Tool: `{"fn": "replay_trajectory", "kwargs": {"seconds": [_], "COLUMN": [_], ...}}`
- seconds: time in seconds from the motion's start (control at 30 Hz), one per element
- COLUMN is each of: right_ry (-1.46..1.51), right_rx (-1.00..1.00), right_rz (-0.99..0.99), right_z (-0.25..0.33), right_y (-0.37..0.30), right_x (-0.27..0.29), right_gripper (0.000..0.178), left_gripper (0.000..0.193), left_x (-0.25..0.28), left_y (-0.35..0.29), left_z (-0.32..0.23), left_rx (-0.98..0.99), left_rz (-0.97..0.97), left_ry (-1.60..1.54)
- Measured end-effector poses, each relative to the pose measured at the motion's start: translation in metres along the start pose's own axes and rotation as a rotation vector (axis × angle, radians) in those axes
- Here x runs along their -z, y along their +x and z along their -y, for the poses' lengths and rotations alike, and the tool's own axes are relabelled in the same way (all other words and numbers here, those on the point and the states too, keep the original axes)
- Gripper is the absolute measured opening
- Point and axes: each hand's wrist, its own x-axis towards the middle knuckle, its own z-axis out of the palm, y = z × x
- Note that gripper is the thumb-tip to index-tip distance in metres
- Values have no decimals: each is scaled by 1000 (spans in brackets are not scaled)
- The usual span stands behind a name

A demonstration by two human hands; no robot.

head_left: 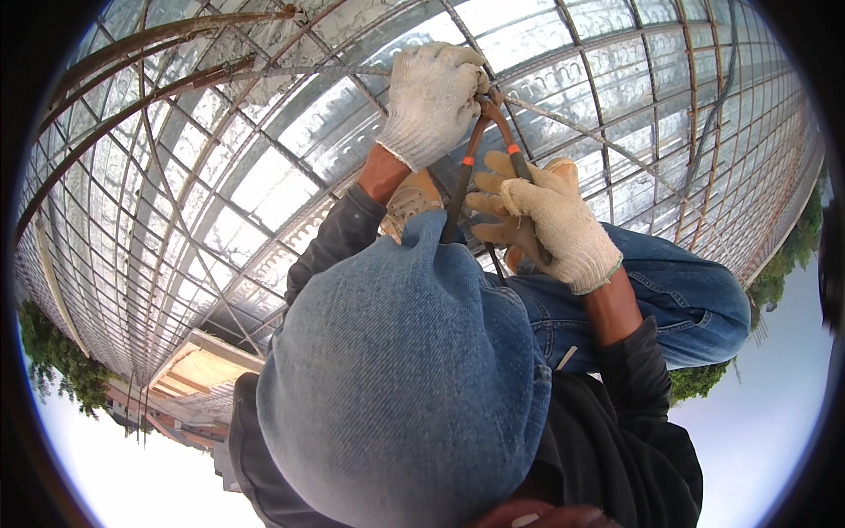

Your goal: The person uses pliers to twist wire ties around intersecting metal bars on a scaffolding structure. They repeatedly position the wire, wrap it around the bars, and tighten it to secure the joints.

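Pincers (501, 121) of rust-brown metal, with 2 dark-sleeved, orange-banded handles (459, 189) set apart, have their head at a crossing of the brown steel-bar mesh (690, 66) above silvery ribbed sheeting (528, 35). The tool is probably hard, stiff and heaviest toward the head, hardly fragile; the sleeves look the surest hold, low down for leverage, and knitted cloth should limit slipping. The off-white-gloved left hand (435, 101) curls its fingers beside the head; what it pinches, if anything, is hidden. The cream-gloved right hand (559, 216) lies at the right handle with fingers partly spread; how firmly it grips, I cannot tell. The jaw tips are too small to read, and the glove and blue denim trousers (396, 352) obscure the handles' lower ends.
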Motion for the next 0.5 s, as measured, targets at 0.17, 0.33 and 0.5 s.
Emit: {"fn": "replay_trajectory", "kwargs": {"seconds": [0.17,0.33,0.5], "right_ry": [25,-30,-78], "right_rx": [13,-65,44], "right_rz": [-2,17,-62], "right_z": [-2,-3,8], "right_y": [1,8,-5], "right_x": [3,20,8], "right_gripper": [67,49,41], "left_gripper": [26,44,46], "left_x": [2,17,9], "left_y": [-23,-74,-91], "left_z": [-22,-74,-55], "left_rx": [154,869,1220], "left_rz": [-294,-160,435], "left_ry": [-63,-893,-1559]}}
